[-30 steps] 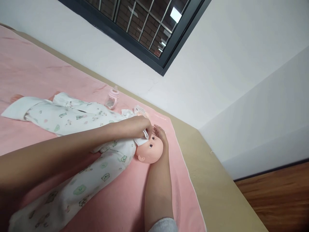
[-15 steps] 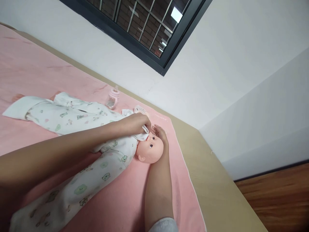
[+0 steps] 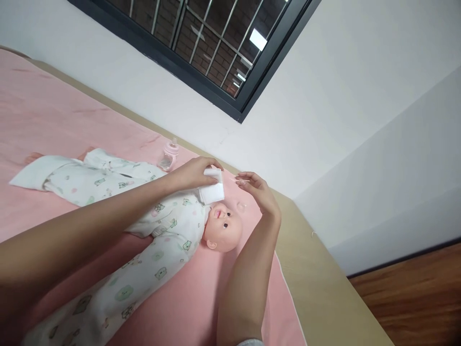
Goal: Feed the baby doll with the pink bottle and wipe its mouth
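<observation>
A baby doll (image 3: 224,234) in a white printed sleepsuit (image 3: 180,211) lies on its back with its head toward the right. Above its chin and collar, my left hand (image 3: 200,172) is closed on a folded white cloth (image 3: 213,191), which stands apart from the mouth. My right hand (image 3: 256,188) is raised beyond the doll's head, its thumb and fingers pinched around something thin and pale, too small to name. A small clear object (image 3: 241,206) lies near the head, below my right hand.
A pink baby bottle (image 3: 168,156) stands near the wall on the pink blanket (image 3: 180,298). The blanket covers a tan surface (image 3: 317,288) edged by a white wall (image 3: 266,139). A dark-framed barred window (image 3: 241,98) is above.
My left hand has drawn the cloth off the doll's mouth, up and slightly left. From beside the head, my right hand has lifted away to the right, its fingers now pinched.
</observation>
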